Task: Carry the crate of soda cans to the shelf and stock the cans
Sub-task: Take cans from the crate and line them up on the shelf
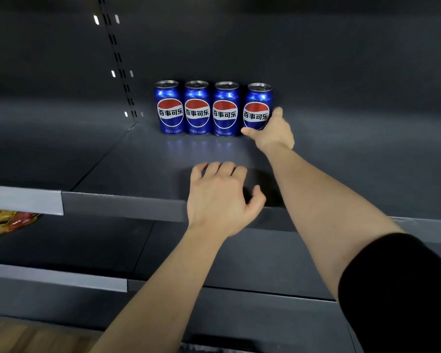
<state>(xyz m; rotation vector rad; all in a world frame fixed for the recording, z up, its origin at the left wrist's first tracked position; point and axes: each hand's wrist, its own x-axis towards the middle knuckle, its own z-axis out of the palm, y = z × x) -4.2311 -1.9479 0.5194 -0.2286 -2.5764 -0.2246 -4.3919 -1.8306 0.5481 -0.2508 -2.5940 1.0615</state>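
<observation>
Where the dark grey metal shelf meets its back wall, we see four blue metal soda cans with red-and-white round logos, upright in a row. The right hand grips the rightmost can low on its side. The left hand sits near the shelf's front edge, fingers loosely bent, holding nothing.

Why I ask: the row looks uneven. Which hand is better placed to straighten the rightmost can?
Right. The right hand grips the rightmost Pepsi can; the left hand is back at the front edge of the shelf, holding nothing.
</observation>
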